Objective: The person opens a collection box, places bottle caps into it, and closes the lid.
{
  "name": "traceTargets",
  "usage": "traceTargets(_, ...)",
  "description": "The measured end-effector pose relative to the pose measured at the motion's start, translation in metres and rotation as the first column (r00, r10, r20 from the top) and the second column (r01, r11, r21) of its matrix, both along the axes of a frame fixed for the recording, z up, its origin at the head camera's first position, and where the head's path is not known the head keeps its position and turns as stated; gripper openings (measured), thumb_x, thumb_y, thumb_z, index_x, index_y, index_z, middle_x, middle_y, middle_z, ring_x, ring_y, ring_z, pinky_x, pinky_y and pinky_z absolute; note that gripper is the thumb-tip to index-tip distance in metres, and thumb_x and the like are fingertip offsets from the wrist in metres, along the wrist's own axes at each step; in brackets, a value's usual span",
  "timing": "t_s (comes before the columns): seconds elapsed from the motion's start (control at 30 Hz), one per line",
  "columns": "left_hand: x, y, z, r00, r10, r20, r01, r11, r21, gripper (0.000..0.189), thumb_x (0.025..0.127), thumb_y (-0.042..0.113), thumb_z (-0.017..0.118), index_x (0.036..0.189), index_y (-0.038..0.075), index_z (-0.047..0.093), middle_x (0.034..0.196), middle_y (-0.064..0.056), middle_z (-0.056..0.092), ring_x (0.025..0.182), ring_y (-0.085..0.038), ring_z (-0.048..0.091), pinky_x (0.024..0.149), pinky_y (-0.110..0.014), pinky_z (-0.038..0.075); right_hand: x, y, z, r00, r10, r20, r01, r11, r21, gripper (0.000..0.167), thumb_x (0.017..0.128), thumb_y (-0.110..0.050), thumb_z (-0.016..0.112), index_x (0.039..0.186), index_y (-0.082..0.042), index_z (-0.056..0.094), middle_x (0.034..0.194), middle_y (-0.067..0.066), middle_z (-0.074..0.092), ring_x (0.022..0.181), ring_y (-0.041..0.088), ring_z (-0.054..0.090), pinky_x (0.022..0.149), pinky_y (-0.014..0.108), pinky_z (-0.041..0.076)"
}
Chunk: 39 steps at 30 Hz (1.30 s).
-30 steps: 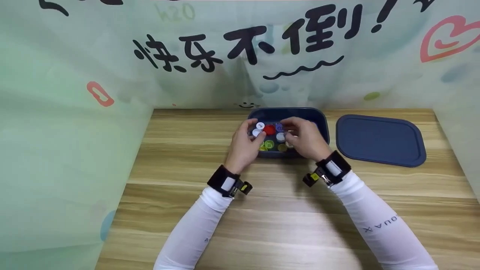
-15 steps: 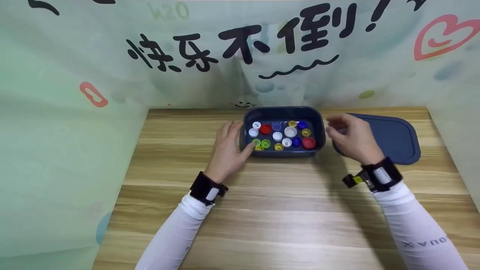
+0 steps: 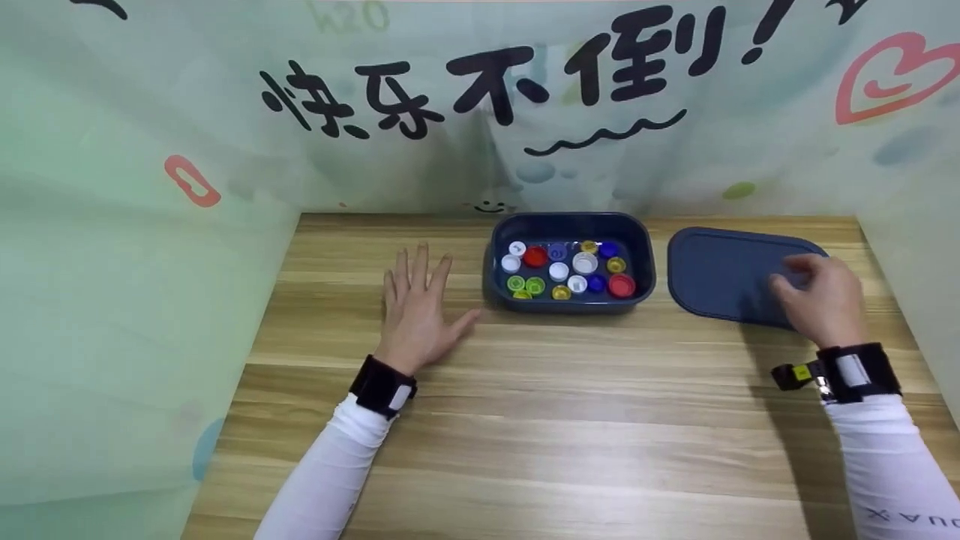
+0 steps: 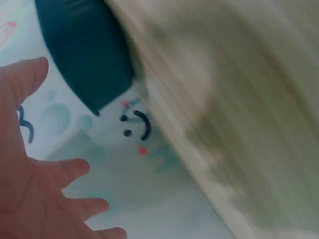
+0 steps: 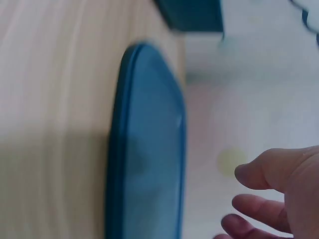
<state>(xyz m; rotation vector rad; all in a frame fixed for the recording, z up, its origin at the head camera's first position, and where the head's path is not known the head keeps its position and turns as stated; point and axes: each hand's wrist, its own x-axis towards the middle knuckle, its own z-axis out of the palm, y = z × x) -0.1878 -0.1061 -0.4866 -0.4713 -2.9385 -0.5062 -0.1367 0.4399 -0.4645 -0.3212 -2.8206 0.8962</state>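
A dark blue rectangular box (image 3: 570,226) stands near the back of the table, holding several plastic bottle caps in one layer. Among them are a white cap (image 3: 585,263), a red cap (image 3: 621,285) and a green cap (image 3: 535,286); others are yellow and blue. Left of the box, my left hand (image 3: 416,322) is spread with straight fingers, apart from the box and holding nothing. The box's matching flat lid (image 3: 724,274) lies to its right. Over the lid's right end hovers my right hand (image 3: 825,304), fingers loosely bent, nothing between them. The right wrist view shows the lid beside these fingers.
The wood-grain table (image 3: 525,420) extends in front of the box toward me. A pale green printed cloth (image 3: 405,172) hangs right behind the box and along both sides. The box and lid lie side by side with a narrow gap.
Both hands have come away from the caps in the box. My left hand moved left and spread its fingers; my right hand moved right, over the lid. The box and lid look unmoved.
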Motion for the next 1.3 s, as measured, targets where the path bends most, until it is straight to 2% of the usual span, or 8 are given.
traceTargets(0.1,-0.001,-0.006,-0.005,1.0,0.007,0.009,-0.006,0.999,-0.035,0.101,0.09,0.072,0.07,0.166,0.015,0.036,0.175,-0.023,0.009,0.159,-0.048,-0.004,0.124,-0.07,-0.001,0.005,0.021,-0.007,0.996,-0.083,0.042,0.082,0.996,0.018,0.054,0.106,-0.023,0.059,0.143,0.016,0.053,0.14,0.043,0.05,0.133,0.06,0.042,0.107,0.071,0.035)
traceTargets(0.23,-0.001,-0.012,-0.012,0.999,0.012,0.033,-0.01,0.997,-0.072,0.102,0.09,0.074,0.067,0.167,0.016,0.034,0.176,-0.02,0.005,0.159,-0.048,-0.008,0.124,-0.07,-0.003,0.009,0.042,-0.016,0.971,-0.205,0.12,0.198,0.978,0.064,0.063,0.107,-0.028,0.054,0.151,0.016,0.043,0.147,0.046,0.04,0.141,0.064,0.028,0.113,0.072,0.028)
traceTargets(0.37,0.0,-0.015,-0.017,0.999,0.008,0.043,-0.004,0.995,-0.097,0.103,0.09,0.078,0.063,0.167,0.017,0.034,0.176,-0.021,0.008,0.158,-0.052,-0.005,0.124,-0.072,-0.001,0.012,0.055,-0.025,0.94,-0.292,0.175,0.277,0.955,0.102,0.068,0.107,-0.029,0.054,0.155,0.015,0.036,0.149,0.045,0.035,0.142,0.063,0.026,0.115,0.069,0.028)
traceTargets(0.43,0.0,-0.015,-0.019,0.998,0.007,0.055,-0.001,0.995,-0.102,0.104,0.09,0.08,0.061,0.168,0.017,0.034,0.176,-0.022,0.009,0.158,-0.053,-0.004,0.123,-0.073,0.0,0.013,0.059,-0.029,0.933,-0.307,0.189,0.29,0.95,0.112,0.068,0.107,-0.029,0.053,0.154,0.016,0.035,0.148,0.045,0.035,0.141,0.063,0.028,0.115,0.069,0.029)
traceTargets(0.67,0.003,-0.015,-0.02,0.992,0.011,0.123,0.002,0.995,-0.104,0.106,0.09,0.084,0.055,0.169,0.018,0.029,0.176,-0.02,0.004,0.158,-0.052,-0.008,0.123,-0.073,-0.003,0.018,0.072,-0.037,0.954,-0.237,0.182,0.218,0.969,0.118,0.057,0.109,-0.022,0.05,0.145,0.022,0.044,0.136,0.046,0.047,0.133,0.062,0.041,0.111,0.069,0.035)
traceTargets(0.9,0.007,-0.017,-0.022,0.992,0.019,0.121,-0.006,0.994,-0.107,0.105,0.091,0.084,0.052,0.169,0.018,0.028,0.176,-0.021,0.004,0.158,-0.051,-0.008,0.123,-0.073,-0.002,0.026,0.077,-0.035,0.959,-0.192,0.21,0.176,0.98,0.09,0.05,0.108,-0.014,0.048,0.141,0.023,0.047,0.132,0.045,0.054,0.125,0.059,0.05,0.107,0.067,0.041)
traceTargets(1.17,0.011,-0.019,-0.021,0.993,0.022,0.119,-0.01,0.995,-0.097,0.106,0.091,0.085,0.053,0.169,0.018,0.028,0.176,-0.02,0.003,0.158,-0.051,-0.009,0.124,-0.072,-0.001,0.054,0.073,-0.034,0.957,-0.146,0.249,0.128,0.988,0.086,0.048,0.107,-0.011,0.051,0.139,0.024,0.046,0.13,0.046,0.054,0.12,0.061,0.052,0.101,0.07,0.043)
traceTargets(1.3,0.013,-0.018,-0.021,0.992,0.021,0.123,-0.009,0.996,-0.09,0.105,0.091,0.084,0.053,0.169,0.018,0.028,0.176,-0.019,0.002,0.158,-0.05,-0.011,0.124,-0.071,-0.002,0.07,0.066,-0.033,0.952,-0.153,0.265,0.131,0.986,0.1,0.048,0.106,-0.011,0.054,0.139,0.024,0.047,0.128,0.045,0.054,0.116,0.06,0.054,0.096,0.069,0.045)
